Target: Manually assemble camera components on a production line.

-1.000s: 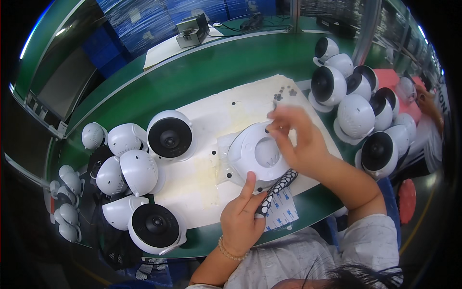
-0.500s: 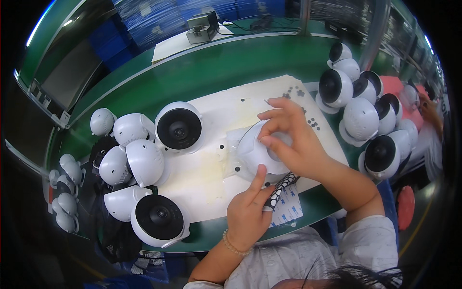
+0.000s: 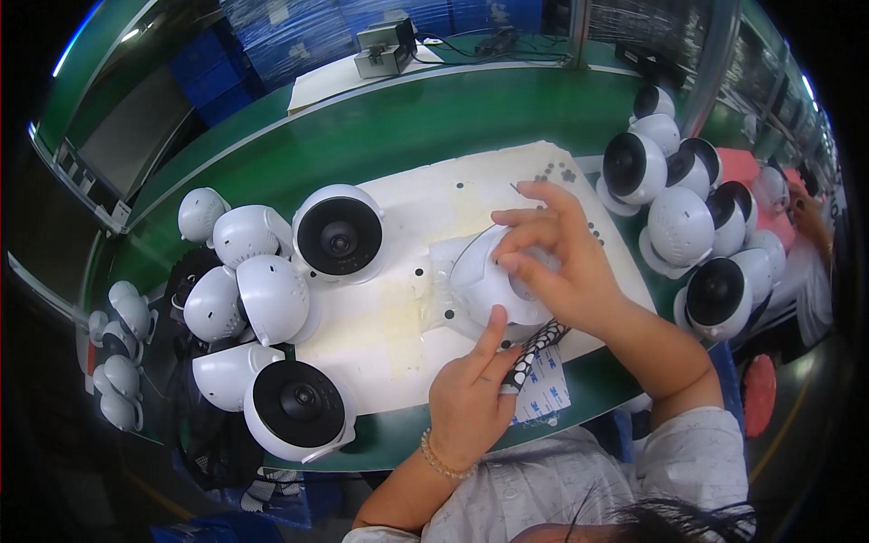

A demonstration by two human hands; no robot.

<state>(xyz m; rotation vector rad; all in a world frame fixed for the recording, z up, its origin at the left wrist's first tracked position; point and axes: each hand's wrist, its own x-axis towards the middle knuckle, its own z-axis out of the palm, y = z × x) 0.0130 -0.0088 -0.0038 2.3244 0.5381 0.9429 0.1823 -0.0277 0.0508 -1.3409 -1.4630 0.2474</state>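
A white rounded camera housing [image 3: 478, 288] lies on the pale board [image 3: 385, 330] in front of me, on a clear plastic film. Over it is my right hand [image 3: 575, 281], thumb and forefinger pinched at its surface, other fingers raised. Whatever small thing sits in the pinch is too small to name. My left hand [image 3: 466, 403] grips a black-and-white patterned strip [image 3: 536, 353] while its forefinger points up against the housing's near edge. From under that strip hangs a white sheet with blue print [image 3: 545, 391].
White cameras with black faces [image 3: 339, 237] cluster on the left and along the right [image 3: 681, 226]. Small black round pads [image 3: 449, 314] dot the board. Behind runs a green bench [image 3: 434, 113] with a grey metal box [image 3: 380, 59]. Another person's hand [image 3: 806, 208] shows far right.
The view has shifted slightly. My right hand still pinches at the housing with little movement, and my left forefinger stays against its edge.
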